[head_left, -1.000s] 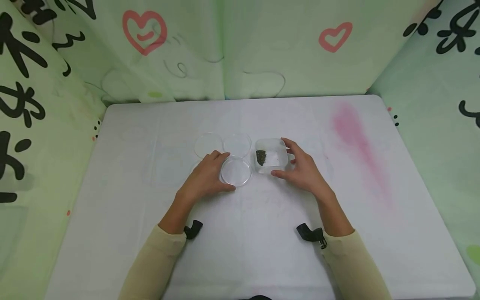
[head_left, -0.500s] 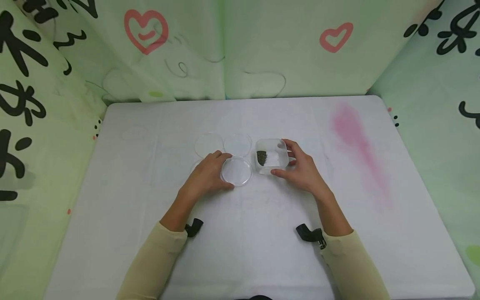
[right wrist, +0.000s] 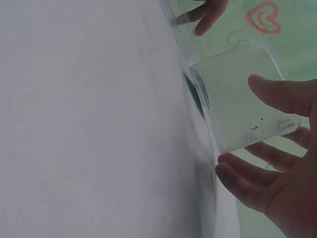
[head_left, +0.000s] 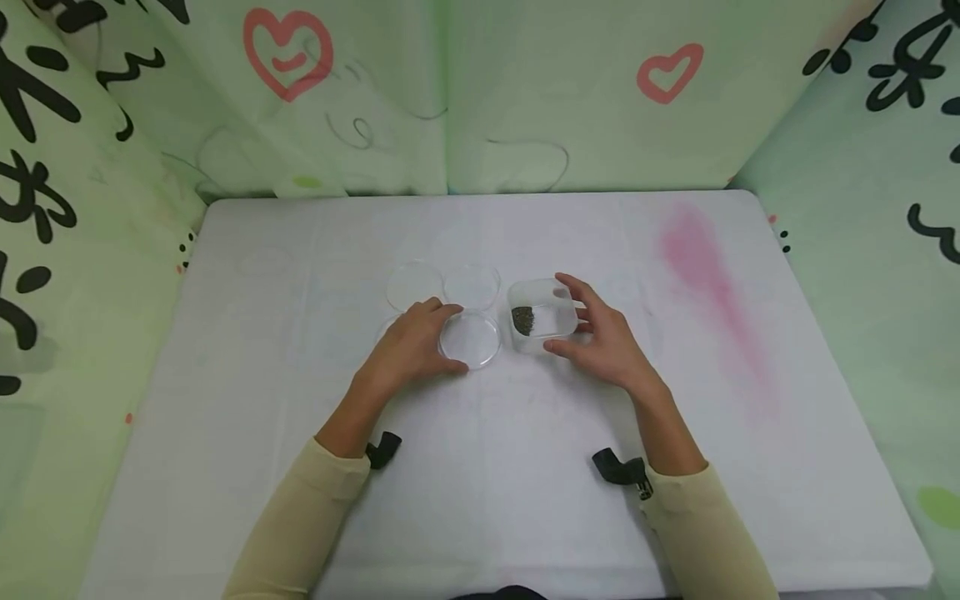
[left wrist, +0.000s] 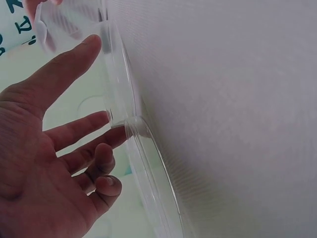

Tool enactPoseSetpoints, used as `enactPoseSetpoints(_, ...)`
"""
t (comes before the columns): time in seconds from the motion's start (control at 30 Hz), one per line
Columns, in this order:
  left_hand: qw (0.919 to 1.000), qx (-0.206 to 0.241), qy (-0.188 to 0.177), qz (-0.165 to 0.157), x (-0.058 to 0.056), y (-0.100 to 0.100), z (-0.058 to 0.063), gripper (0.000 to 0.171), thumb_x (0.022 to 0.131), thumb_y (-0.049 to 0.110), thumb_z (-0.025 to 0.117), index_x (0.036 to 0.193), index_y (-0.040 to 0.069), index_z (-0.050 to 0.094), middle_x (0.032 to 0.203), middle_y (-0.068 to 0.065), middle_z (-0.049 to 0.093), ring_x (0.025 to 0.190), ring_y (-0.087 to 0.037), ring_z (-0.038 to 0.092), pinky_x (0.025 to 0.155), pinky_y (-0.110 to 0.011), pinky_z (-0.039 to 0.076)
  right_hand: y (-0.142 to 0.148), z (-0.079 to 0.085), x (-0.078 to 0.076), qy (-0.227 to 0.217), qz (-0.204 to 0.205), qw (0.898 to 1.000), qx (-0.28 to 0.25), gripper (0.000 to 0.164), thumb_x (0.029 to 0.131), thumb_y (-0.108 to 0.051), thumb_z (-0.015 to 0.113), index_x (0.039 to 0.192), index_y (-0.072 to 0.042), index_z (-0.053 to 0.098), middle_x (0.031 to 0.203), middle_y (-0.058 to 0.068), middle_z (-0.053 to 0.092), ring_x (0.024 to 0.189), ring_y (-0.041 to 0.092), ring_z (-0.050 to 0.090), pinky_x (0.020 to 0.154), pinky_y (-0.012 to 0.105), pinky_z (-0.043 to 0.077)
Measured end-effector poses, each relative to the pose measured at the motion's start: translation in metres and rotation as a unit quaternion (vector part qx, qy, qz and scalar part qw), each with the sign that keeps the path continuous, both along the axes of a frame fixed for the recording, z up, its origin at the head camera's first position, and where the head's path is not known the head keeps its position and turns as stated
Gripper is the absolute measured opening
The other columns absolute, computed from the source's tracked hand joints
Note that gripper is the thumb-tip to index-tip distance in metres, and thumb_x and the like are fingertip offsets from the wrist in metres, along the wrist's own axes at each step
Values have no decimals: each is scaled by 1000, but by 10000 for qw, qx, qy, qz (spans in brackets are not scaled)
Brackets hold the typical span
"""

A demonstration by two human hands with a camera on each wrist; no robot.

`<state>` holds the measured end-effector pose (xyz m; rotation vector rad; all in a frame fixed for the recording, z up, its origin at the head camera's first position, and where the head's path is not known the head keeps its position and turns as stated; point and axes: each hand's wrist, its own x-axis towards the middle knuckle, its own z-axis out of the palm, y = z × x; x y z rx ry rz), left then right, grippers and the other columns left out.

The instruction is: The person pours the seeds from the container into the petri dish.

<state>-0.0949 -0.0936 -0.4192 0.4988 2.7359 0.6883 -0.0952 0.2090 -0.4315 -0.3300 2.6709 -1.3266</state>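
In the head view, my left hand (head_left: 411,343) holds a round clear petri dish (head_left: 472,340) at its rim, thumb on the near side and fingers on the far side. The dish lies on the white table. To its right, my right hand (head_left: 606,340) grips a clear square plastic box (head_left: 553,320) between thumb and fingers. Dark granules (head_left: 522,321) lie heaped against the box's left side. The right wrist view shows the box (right wrist: 237,99) tilted, its lower edge close over the table. A few dark specks (right wrist: 256,127) show through its wall.
Two more clear petri dishes (head_left: 414,285) (head_left: 472,287) lie behind the held one. Another dish (head_left: 383,327) is mostly hidden by my left hand. A green printed curtain (head_left: 510,100) rises along the back and sides of the white table (head_left: 480,500). A pink stain (head_left: 712,283) marks the right side.
The box in my right hand has come slightly nearer to me, and the heap of granules in it has changed outline a little. My left hand stays on the petri dish.
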Motion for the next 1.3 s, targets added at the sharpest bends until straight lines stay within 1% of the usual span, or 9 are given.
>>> enactPoseSetpoints(0.1, 10000, 32, -23, 7, 0, -1, -1, 85, 76, 34, 93, 148, 8, 56, 130, -11, 62, 120, -30, 58, 103, -45, 51, 2, 3, 2, 18, 117, 9999, -92, 93, 84, -9, 86, 162, -25, 38, 158, 13, 46, 130, 45, 59, 105, 54, 53)
enactPoseSetpoints(0.2, 10000, 60, -60, 14, -1, -1, -2, 85, 77, 34, 93, 148, 8, 55, 130, -10, 62, 120, -29, 58, 102, -45, 51, 4, 7, 4, -7, 234, 9995, -234, 93, 85, -6, 85, 162, -26, 37, 159, 13, 44, 134, 47, 56, 104, 55, 53)
enactPoseSetpoints(0.4, 9998, 93, -147, 52, -1, -2, -2, 85, 77, 34, 93, 149, 9, 55, 131, -10, 61, 121, -29, 57, 102, -45, 51, 5, 12, 6, -138, 363, 9986, -366, 94, 86, -6, 84, 161, -37, 37, 155, 9, 46, 140, 44, 52, 99, 55, 56)
enactPoseSetpoints(0.57, 9997, 139, -209, 81, -1, -2, -1, 85, 77, 34, 93, 149, 8, 54, 132, -11, 60, 121, -29, 58, 102, -45, 52, 7, 16, 7, -163, 444, 9982, -381, 93, 86, -6, 85, 159, -42, 38, 154, 6, 47, 142, 42, 50, 99, 56, 56)
enactPoseSetpoints(0.73, 9996, 115, -234, 82, -3, -1, -1, 85, 77, 34, 93, 149, 9, 54, 131, -11, 60, 119, -29, 58, 102, -44, 52, 9, 19, 5, -122, 632, 9974, -320, 91, 85, -6, 85, 158, -40, 41, 152, 7, 50, 141, 39, 52, 98, 54, 57)
enactPoseSetpoints(0.87, 9996, 108, -247, 64, -3, -1, -1, 86, 77, 33, 93, 149, 8, 54, 130, -11, 60, 119, -28, 58, 102, -44, 52, 10, 25, 3, -116, 778, 9967, -213, 88, 86, -8, 85, 157, -36, 43, 152, 4, 52, 140, 37, 51, 97, 54, 57)
enactPoseSetpoints(1.13, 9995, 82, -295, 74, -5, -1, 0, 85, 77, 34, 93, 149, 9, 55, 130, -11, 60, 119, -28, 58, 103, -44, 52, 10, 35, -5, -213, 1062, 9941, -87, 85, 84, -9, 87, 156, -31, 47, 151, -1, 54, 137, 32, 55, 94, 52, 58)
enactPoseSetpoints(1.23, 9994, 111, -315, 93, -6, -2, 0, 84, 76, 34, 93, 148, 10, 56, 130, -10, 60, 118, -28, 58, 102, -45, 52, 10, 38, -7, -265, 1129, 9932, -17, 85, 84, -9, 87, 155, -29, 47, 151, -1, 53, 136, 32, 56, 93, 52, 59)
enactPoseSetpoints(1.3, 9994, 130, -313, 110, -6, -2, 0, 84, 76, 33, 94, 148, 10, 56, 130, -10, 60, 118, -28, 58, 102, -45, 52, 10, 40, -8, -281, 1179, 9926, 29, 85, 83, -9, 87, 155, -30, 47, 151, 0, 53, 135, 32, 56, 93, 52, 59)
